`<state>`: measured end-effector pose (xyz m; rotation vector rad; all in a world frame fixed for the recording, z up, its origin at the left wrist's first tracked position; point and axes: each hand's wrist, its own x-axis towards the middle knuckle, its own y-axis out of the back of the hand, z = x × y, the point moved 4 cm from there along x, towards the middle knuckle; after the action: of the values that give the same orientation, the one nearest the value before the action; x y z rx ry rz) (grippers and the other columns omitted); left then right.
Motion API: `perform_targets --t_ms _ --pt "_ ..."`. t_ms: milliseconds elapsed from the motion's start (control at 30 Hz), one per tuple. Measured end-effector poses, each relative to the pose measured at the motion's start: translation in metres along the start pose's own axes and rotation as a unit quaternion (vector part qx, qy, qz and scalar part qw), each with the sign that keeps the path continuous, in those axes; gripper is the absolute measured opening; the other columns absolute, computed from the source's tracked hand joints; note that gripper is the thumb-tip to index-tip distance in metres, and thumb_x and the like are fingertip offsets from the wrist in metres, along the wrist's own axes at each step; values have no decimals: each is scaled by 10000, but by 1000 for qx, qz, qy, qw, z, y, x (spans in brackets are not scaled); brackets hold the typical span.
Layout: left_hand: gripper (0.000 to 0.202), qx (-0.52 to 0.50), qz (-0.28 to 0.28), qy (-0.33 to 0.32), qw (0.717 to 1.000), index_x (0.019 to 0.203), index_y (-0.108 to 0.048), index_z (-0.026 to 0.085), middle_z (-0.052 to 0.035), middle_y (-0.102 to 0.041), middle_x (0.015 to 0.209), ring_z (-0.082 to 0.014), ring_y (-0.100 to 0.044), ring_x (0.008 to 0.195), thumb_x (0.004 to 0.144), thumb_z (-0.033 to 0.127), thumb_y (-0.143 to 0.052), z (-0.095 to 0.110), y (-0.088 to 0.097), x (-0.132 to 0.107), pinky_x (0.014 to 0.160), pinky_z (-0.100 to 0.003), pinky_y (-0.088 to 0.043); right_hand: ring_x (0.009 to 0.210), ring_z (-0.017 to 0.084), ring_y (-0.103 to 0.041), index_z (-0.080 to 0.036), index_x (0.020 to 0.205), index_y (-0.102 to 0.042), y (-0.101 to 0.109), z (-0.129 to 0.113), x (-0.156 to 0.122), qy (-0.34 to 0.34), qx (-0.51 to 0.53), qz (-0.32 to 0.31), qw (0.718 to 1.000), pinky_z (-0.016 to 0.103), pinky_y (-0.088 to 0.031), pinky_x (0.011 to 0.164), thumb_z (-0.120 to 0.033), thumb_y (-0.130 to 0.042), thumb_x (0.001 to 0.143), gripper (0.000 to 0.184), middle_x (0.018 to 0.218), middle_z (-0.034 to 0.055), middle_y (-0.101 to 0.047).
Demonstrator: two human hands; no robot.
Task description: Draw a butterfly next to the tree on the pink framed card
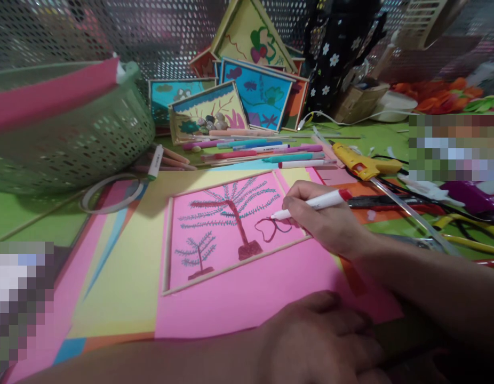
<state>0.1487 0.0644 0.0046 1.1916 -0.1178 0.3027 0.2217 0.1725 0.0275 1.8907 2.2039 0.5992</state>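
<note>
My right hand (319, 216) grips a white marker (321, 204) with a red end. Its tip touches a dark outline (271, 226) of rounded loops on a pink sheet. Thin wooden sticks (166, 245) frame that part of the sheet. Inside the frame, left of the tip, are a large tree drawing (241, 226) with a brown trunk and green-edged branches, and a smaller tree drawing (199, 256). Nearer to me, my left hand (315, 336) lies palm down near the lower edge of the pink paper (223, 304), fingers loosely apart and holding nothing.
Several markers (251, 149) lie behind the frame. To the right are a yellow glue gun (355, 160) and pliers with yellow handles (471, 234). At left stand a green basket (90, 133) and a tape roll (111, 194). Framed pictures (257, 90) lean at the back.
</note>
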Motion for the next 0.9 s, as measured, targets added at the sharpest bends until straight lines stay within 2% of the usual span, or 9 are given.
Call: perform_targets --t_ms 233,433,733,900 --pt "225 -3 -12 1 1000 979 -670 247 104 -711 1117 -109 -618 1097 994 380 -490 0 0 1 858 -262 -473 475 83 -396 -213 530 -424 2 -3 0 10 13 15 1000 239 -342 468 -286 -495 750 242 482 -50 -428" --pt "239 -13 -5 -6 1000 1022 -669 248 85 -693 1170 -96 -591 1150 1015 341 -449 -2 -3 -4 931 -240 -442 473 91 -417 -217 536 -450 4 -3 0 14 9 27 1000 242 -353 472 -304 -491 746 230 461 -54 -429" --pt "228 -9 16 5 1000 977 -659 240 102 -710 1119 -104 -616 1105 1002 371 -474 -1 -6 -2 890 -262 -458 477 92 -395 -218 512 -411 3 -5 0 -3 -18 13 1000 240 -333 471 -279 -485 730 238 464 -48 -407" --pt "203 -14 -11 17 1000 1027 -652 218 94 -719 1104 -96 -628 1089 976 374 -534 -1 -4 2 862 -248 -465 477 90 -388 -217 521 -419 3 -4 -1 -8 -23 11 1000 240 -327 474 -299 -488 743 247 464 -50 -403"
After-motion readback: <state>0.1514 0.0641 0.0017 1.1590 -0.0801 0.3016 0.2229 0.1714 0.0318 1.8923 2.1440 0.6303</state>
